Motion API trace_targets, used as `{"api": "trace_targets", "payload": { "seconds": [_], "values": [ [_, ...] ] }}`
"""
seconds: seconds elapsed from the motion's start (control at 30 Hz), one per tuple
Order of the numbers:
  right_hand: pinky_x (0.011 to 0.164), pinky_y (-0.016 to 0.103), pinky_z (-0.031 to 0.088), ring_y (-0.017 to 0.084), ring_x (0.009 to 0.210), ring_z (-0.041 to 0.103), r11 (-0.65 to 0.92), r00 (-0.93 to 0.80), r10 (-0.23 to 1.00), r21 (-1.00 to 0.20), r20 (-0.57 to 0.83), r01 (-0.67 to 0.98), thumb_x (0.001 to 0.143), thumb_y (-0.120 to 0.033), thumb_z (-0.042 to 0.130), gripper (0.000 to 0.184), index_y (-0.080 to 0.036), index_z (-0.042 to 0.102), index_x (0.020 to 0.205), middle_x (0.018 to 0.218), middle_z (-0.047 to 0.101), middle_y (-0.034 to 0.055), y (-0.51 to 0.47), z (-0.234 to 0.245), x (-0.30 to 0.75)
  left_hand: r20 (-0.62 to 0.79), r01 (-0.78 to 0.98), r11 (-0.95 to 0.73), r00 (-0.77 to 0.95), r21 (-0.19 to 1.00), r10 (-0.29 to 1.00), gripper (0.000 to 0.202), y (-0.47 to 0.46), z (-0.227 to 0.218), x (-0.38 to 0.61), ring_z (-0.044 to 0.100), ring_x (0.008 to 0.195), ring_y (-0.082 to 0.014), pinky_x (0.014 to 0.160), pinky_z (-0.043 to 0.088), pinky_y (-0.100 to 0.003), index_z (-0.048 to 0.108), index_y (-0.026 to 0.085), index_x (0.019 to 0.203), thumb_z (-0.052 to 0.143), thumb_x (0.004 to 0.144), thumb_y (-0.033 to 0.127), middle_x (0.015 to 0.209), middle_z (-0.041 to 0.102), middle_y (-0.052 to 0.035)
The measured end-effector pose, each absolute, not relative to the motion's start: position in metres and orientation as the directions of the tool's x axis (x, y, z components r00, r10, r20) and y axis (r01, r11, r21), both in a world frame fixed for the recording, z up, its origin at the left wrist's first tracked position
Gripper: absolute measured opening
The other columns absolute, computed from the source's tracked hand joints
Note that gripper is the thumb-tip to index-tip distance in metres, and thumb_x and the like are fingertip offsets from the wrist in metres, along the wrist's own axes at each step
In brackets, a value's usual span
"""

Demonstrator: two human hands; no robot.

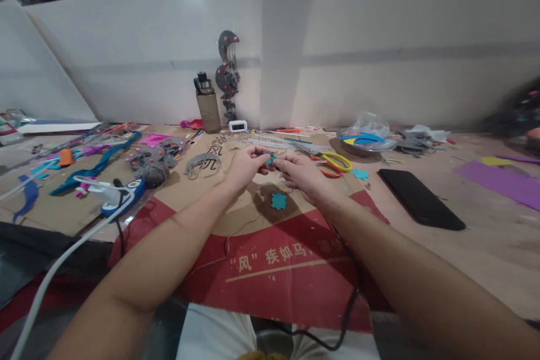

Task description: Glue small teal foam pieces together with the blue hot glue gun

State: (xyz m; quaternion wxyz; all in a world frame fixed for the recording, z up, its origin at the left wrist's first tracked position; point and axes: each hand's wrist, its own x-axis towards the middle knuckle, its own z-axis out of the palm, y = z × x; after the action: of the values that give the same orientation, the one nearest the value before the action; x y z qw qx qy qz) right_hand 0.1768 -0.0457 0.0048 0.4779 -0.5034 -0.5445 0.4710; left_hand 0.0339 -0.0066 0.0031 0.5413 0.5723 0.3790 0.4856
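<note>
At left, one blue power strip (130, 198) with one white plug (107, 193) against it; just behind, one ball of grey yarn (156, 174). Farther back, one bottle (208, 112) standing upright, then one grey ornament (228, 76) hanging against the white board (169, 34), with one small white device (238, 126) near its foot. At centre, above red-and-tan cardboard (304, 287), left hand (248, 167) with thumb and fingers pinched close on one small teal piece (270, 159). Pinched likewise at its right edge, right hand (298, 173); too small to tell whether any thread between the fingertips. Below the hands, one flat teal cutout (278, 201). To the right, scissors (343, 161) showing one yellow loop and one red; beside these, another teal cutout (360, 174), third counting the held one. Behind, one bowl (358, 149). Farther right, one black phone (417, 197) and one broad purple sheet (502, 180).
</note>
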Motion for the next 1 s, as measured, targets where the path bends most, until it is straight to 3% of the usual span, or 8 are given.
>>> {"api": "trace_targets", "payload": {
  "seconds": [0.27, 0.5, 0.63, 0.8, 1.0],
  "values": [
    [0.059, 0.027, 0.036, 0.013, 0.06, 0.047, 0.271, -0.021, 0.958, -0.878, 0.286, 0.395, 0.083, -0.032, 0.047, 0.02, -0.019, 0.057, 0.071, 0.064, 0.056, -0.0006, -0.0407, 0.0, 0.1804, 0.112, -0.087, -0.092, 0.261, 0.992, 0.959, 0.018, -0.0158, 0.0107, 0.0369, 0.067, 0.062, -0.0137, 0.056, 0.051, -0.024, 0.059, 0.013, 0.087, 0.066, 0.071, 0.014, 0.073, 0.067, -0.0034],
    [0.065, 0.027, 0.035, 0.015, 0.069, 0.052, 0.391, -0.092, 0.899, -0.693, 0.428, 0.605, 0.087, -0.026, 0.043, 0.022, -0.018, 0.059, 0.074, 0.073, 0.062, 0.0025, -0.0475, 0.0026, 0.1774, 0.123, -0.044, -0.116, 0.244, 0.992, 0.962, 0.016, -0.0134, 0.0053, 0.0352, 0.065, 0.064, -0.0135, 0.058, 0.052, -0.026, 0.06, 0.013, 0.077, 0.067, 0.073, 0.026, 0.073, 0.066, -0.0037],
    [0.065, 0.027, 0.034, 0.015, 0.069, 0.051, 0.408, -0.092, 0.888, -0.682, 0.45, 0.607, 0.088, -0.03, 0.043, 0.023, -0.018, 0.06, 0.077, 0.075, 0.062, 0.0023, -0.0479, -0.0004, 0.1768, 0.181, -0.032, -0.178, 0.154, 0.983, 0.971, 0.015, -0.0096, 0.0042, 0.0336, 0.056, 0.061, -0.0082, 0.056, 0.044, -0.021, 0.063, 0.014, 0.073, 0.068, 0.07, 0.027, 0.071, 0.063, -0.0012],
    [0.061, 0.027, 0.033, 0.014, 0.063, 0.048, 0.346, -0.057, 0.926, -0.783, 0.372, 0.517, 0.087, -0.035, 0.043, 0.027, -0.018, 0.058, 0.072, 0.066, 0.056, -0.0001, -0.0451, 0.0003, 0.178, 0.155, -0.096, -0.142, 0.146, 0.985, 0.977, 0.014, -0.0091, 0.0068, 0.034, 0.038, 0.046, -0.004, 0.044, 0.027, -0.019, 0.063, 0.014, 0.071, 0.069, 0.07, 0.027, 0.055, 0.052, 0.004],
    [0.054, 0.027, 0.029, 0.012, 0.054, 0.04, 0.266, 0.028, 0.952, -0.868, 0.305, 0.42, 0.083, -0.043, 0.046, 0.031, -0.019, 0.051, 0.063, 0.054, 0.043, -0.0035, -0.0428, 0.0026, 0.1818, 0.105, -0.202, -0.063, 0.207, 0.977, 0.973, 0.016, -0.0123, 0.0069, 0.0371, 0.048, 0.048, -0.0059, 0.046, 0.034, -0.019, 0.06, 0.014, 0.072, 0.07, 0.07, 0.026, 0.056, 0.055, 0.0018]
  ]
}}
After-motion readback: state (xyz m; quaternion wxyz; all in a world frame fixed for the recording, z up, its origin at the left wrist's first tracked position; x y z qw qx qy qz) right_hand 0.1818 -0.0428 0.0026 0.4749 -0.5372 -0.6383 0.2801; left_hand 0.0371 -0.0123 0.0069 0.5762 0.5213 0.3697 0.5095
